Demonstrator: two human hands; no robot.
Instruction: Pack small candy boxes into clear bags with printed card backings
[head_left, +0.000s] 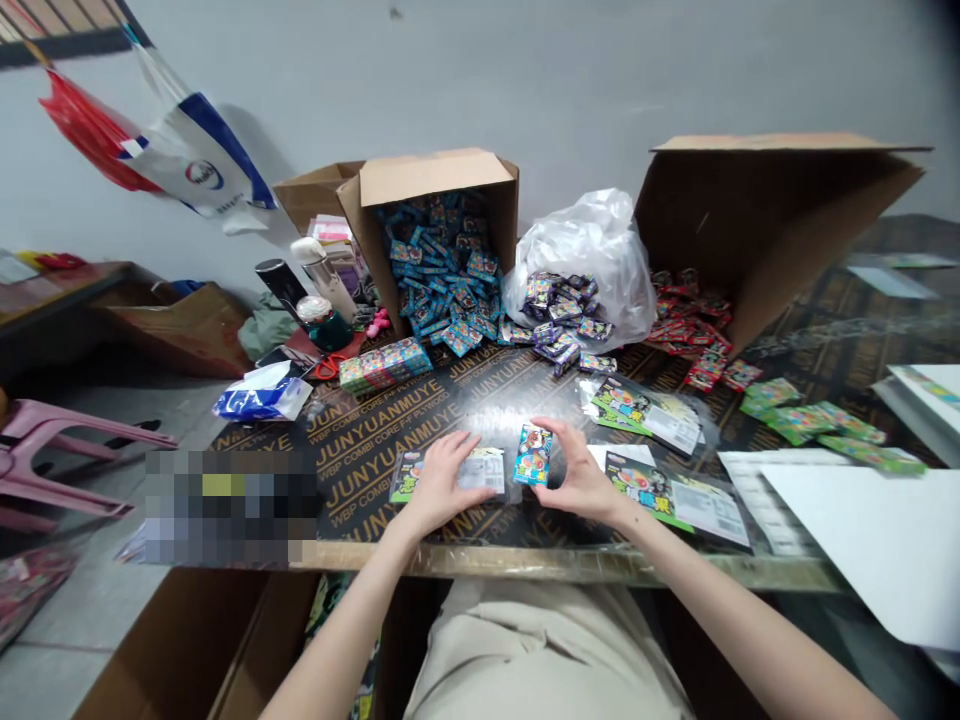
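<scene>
My right hand (pixel 581 473) pinches a small blue printed box (pixel 532 455) upright between thumb and fingers, just above the table. Under my left hand (pixel 448 478) lies a clear plastic packet with a green and black printed card (pixel 486 470). The left fingers and thumb are apart and rest over this packet; its middle is hidden by the hand. Right of my right hand are two similar packets, one nearer me (pixel 675 500) and one farther back (pixel 646 412).
An open carton (pixel 495 170) holds many blue boxes. Purple boxes (pixel 562 335) spill from a clear plastic bag (pixel 592 240). Red packs (pixel 694 335) lie at another carton (pixel 787 220). Green packs (pixel 814 420) and white sheets (pixel 862 540) are at the right; bottles (pixel 326 275) stand at the left.
</scene>
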